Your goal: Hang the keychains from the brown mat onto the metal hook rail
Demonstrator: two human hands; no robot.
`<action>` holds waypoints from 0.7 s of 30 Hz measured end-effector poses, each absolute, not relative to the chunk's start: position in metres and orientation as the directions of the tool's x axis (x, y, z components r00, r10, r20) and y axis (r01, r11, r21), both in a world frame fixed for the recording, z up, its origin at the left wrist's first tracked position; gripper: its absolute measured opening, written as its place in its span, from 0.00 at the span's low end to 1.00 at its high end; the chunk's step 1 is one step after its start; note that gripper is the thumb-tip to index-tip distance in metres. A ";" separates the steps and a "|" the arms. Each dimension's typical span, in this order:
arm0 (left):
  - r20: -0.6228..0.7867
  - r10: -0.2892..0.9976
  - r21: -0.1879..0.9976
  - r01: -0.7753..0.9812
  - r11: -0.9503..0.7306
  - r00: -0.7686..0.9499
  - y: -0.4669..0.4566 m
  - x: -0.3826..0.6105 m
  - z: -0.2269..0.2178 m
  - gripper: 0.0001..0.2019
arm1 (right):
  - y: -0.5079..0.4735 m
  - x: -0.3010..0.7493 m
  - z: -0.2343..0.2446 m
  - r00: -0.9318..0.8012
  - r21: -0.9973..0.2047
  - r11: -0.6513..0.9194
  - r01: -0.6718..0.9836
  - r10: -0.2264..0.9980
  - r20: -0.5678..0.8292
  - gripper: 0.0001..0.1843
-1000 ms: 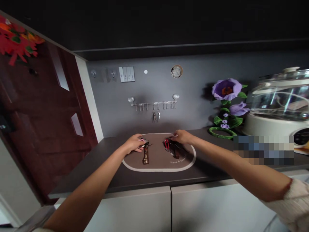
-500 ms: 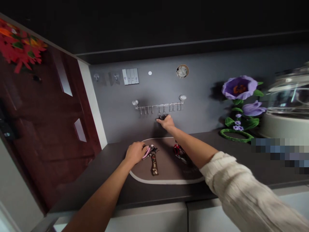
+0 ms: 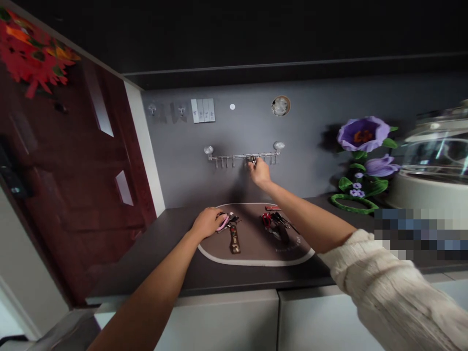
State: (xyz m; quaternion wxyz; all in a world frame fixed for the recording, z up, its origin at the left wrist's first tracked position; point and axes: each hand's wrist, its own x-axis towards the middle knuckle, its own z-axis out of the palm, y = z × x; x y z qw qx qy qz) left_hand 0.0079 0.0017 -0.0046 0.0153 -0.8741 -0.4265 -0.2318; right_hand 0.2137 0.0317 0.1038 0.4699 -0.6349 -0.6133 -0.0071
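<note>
At the clear hook rail (image 3: pixel 237 157) on the wall, my right hand (image 3: pixel 260 171) is raised, its fingers pinched on a small metal key ring (image 3: pixel 252 159). The ring is at the hooks; whether it hangs on one I cannot tell. My left hand (image 3: pixel 207 223) lies on the left side of the brown mat (image 3: pixel 252 246), fingers closed on a pink key loop (image 3: pixel 222 222). Beside that loop lie dark keys (image 3: pixel 233 219) and a brown lettered strap (image 3: pixel 234 240). Under my right forearm is a bunch of keys with a red fob (image 3: pixel 266 220).
A red item (image 3: pixel 272 208) lies at the mat's back edge. Purple flowers (image 3: pixel 362 134) on a green ring base and a glass-topped white appliance (image 3: pixel 431 185) stand to the right. A dark cabinet (image 3: pixel 234 39) overhangs the counter (image 3: pixel 146 258). Wall switches (image 3: pixel 203 110) are above the rail.
My right hand has risen with the key ring from below the hooks to the rail. My left hand stays at the pink loop. The view has shifted slightly.
</note>
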 end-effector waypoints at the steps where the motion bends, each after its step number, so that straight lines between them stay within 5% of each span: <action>1: 0.422 0.741 0.183 0.751 -0.634 0.523 0.002 0.007 -0.005 0.19 | 0.027 0.213 0.103 0.196 -0.578 0.216 0.787 0.800 0.566 0.12; 6: 0.453 0.755 0.218 0.763 -0.609 0.473 0.005 0.003 -0.005 0.19 | -0.002 0.215 0.076 -0.143 -0.505 0.343 0.792 0.909 0.392 0.05; 8: 0.464 0.762 0.234 0.767 -0.598 0.452 0.005 0.002 -0.006 0.18 | -0.013 0.220 0.062 -0.330 -0.326 0.402 0.856 0.909 0.254 0.05; 12: 0.513 0.757 0.288 0.750 -0.595 0.404 0.007 0.000 -0.009 0.17 | -0.027 0.233 0.049 -0.340 -0.183 0.366 0.912 0.927 0.160 0.15; 17: 0.576 0.781 0.535 0.611 -0.583 0.242 0.004 0.004 -0.011 0.17 | -0.035 0.246 0.065 -0.341 -0.246 0.385 0.889 0.918 0.204 0.16; 21: 0.506 0.828 0.733 0.386 -0.560 0.240 -0.012 0.016 0.017 0.19 | -0.047 0.246 0.090 -0.493 -0.455 0.484 0.747 0.863 0.109 0.12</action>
